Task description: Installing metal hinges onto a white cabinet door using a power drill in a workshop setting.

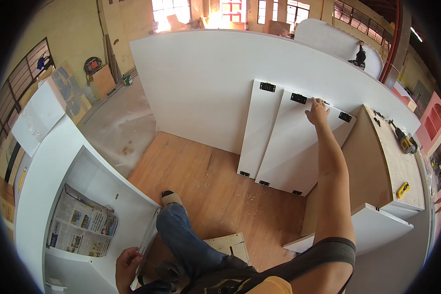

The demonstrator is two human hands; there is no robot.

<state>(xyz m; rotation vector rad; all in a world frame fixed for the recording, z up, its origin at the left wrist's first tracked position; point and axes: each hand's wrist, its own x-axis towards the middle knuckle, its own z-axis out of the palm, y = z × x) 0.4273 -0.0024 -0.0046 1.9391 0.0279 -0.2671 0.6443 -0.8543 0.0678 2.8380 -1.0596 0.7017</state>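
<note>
The right hand [318,111], fingers partly spread, touches the top edge of the wider of two white panels [304,147]; I cannot tell whether it grips. Both lean against one tall white panel [196,83] and bear six black fittings [299,98] – two on the narrower, four on the wider. The left hand [127,267], loosely curled, is beside the white cabinet [54,157]; its hold cannot be told. Inside lies newspaper [83,223] – its small print mostly unreadable. One yellow drill [405,143] and one yellow knife [403,189] lie at right.
</note>
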